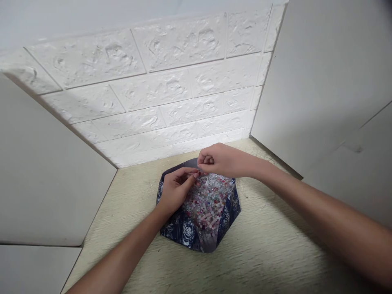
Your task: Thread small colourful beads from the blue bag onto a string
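The left hand and the right hand meet over the far rim of a navy rose-print fabric tray heaped with mixed small beads. Both hands are pinched narrow, though whether either holds a bead cannot be told. The tray sits near the back edge of the pale table, just before a white brick-textured wall panel.

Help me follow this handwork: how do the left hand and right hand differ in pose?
The left hand lies lower, fingers extended over the beads; the right hand sits farther back, curled nearly into a fist. Both meet near the far edge of the blue patterned tray.
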The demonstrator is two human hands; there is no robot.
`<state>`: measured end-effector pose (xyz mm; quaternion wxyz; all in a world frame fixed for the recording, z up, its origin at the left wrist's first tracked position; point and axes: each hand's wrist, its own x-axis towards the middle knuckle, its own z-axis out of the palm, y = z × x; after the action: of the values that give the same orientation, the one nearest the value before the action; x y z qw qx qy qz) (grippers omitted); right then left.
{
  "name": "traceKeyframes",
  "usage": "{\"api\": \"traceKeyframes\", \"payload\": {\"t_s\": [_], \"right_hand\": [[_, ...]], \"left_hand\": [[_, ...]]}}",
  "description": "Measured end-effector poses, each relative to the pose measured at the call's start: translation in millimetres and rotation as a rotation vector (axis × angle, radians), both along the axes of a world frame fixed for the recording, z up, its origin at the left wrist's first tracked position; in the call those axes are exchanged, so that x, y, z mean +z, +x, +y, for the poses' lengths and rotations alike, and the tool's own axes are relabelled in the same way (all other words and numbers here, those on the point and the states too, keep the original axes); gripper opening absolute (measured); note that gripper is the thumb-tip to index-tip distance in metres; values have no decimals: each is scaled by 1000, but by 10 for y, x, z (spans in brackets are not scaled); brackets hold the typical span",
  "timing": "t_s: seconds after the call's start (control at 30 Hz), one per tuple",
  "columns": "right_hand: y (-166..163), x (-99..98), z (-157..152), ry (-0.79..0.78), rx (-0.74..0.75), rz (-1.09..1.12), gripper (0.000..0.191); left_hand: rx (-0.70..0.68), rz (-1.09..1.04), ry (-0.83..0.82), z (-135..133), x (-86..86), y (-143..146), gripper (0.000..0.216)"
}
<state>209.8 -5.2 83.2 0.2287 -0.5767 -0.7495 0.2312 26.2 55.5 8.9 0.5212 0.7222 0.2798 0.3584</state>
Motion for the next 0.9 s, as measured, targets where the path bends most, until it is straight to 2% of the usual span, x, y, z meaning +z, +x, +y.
{"api": "traceKeyframes", "payload": {"t_s": [0.47, 0.9], "right_hand": [[55, -16, 20, 40, -13, -56, 9], [2, -13, 8, -18, 16, -34, 12]], "left_hand": [[1, -4, 19, 14, -24, -2, 18], [-15, -21, 13, 17, -27, 4, 17]]}}
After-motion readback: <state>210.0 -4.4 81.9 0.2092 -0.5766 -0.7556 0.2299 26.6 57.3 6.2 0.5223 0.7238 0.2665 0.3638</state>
